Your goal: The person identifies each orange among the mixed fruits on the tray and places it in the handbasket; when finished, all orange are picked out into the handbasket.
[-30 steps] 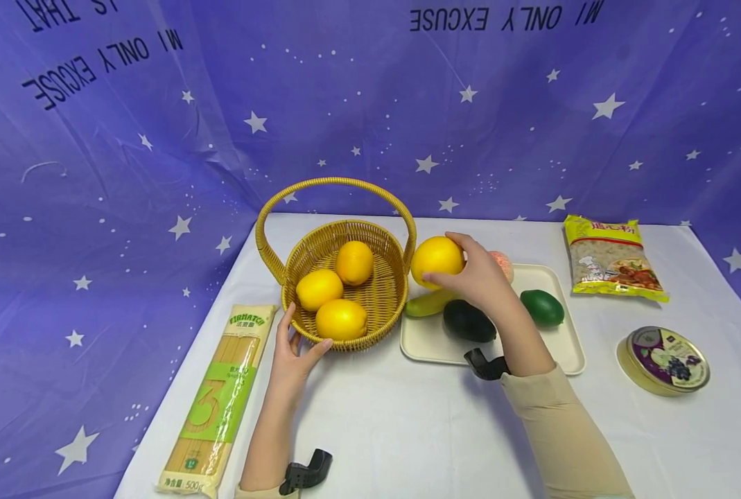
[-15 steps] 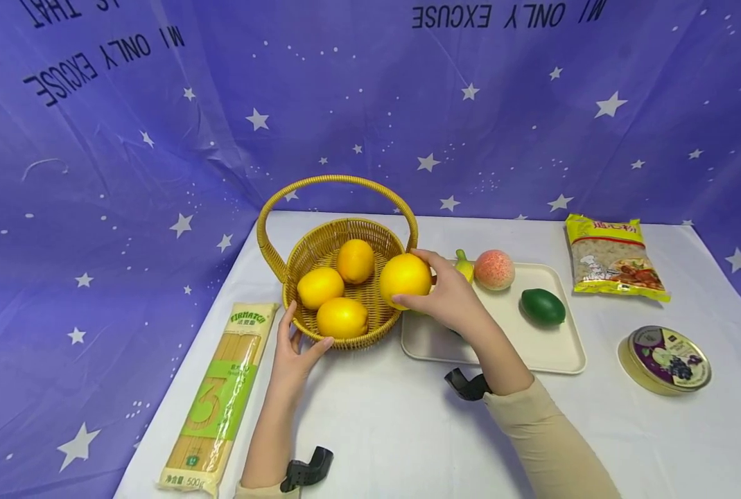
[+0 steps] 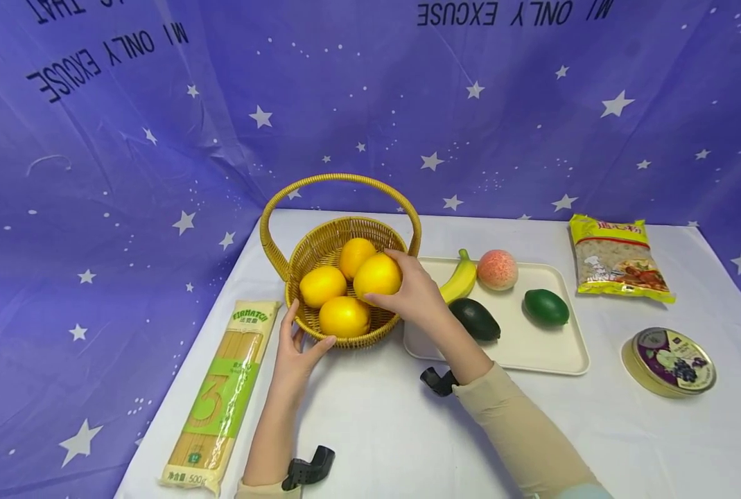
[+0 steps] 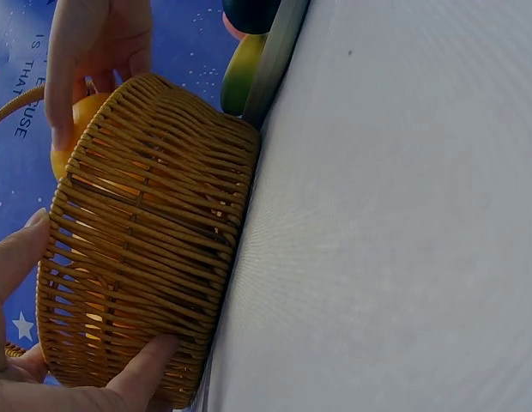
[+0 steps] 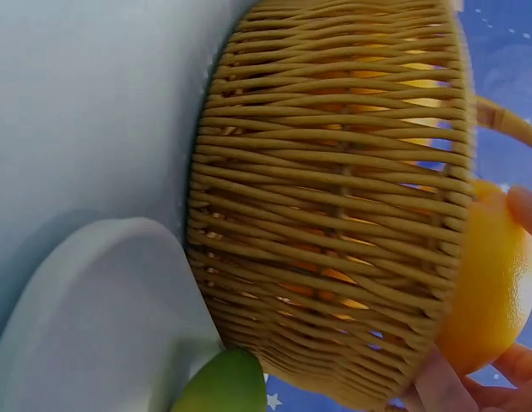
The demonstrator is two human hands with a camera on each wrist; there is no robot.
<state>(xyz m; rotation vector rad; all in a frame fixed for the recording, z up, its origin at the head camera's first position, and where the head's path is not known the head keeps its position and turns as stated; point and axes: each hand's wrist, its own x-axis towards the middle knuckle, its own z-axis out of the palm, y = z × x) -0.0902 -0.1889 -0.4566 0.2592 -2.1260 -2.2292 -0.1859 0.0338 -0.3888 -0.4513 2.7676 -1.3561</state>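
A round yellow-orange orange [image 3: 377, 276] is pinched between the thumb and fingers of my right hand [image 3: 415, 292], over the right side of the wicker basket [image 3: 353, 341]. In the right wrist view the held orange [image 5: 489, 283] shows at the basket's rim. Inside the basket lie a lemon [image 3: 323, 286], a second lemon [image 3: 344, 317] and another orange [image 3: 356, 256]. My left hand [image 3: 295, 360] grips the basket's near left side; in the left wrist view its thumb is at the rim and a finger lies against the woven wall [image 4: 146, 232].
Right of the basket, a cream tray [image 3: 532, 353] holds a banana [image 3: 460, 278], a peach [image 3: 498, 269], a dark avocado [image 3: 475, 319] and a green fruit [image 3: 546, 307]. A spaghetti pack [image 3: 220, 395] lies left; a pasta bag [image 3: 620, 258] and a round tin [image 3: 669, 362] lie right.
My right hand has carried the orange left from above the tray to over the basket, uncovering the banana, peach and avocado. My left hand has stayed on the basket.
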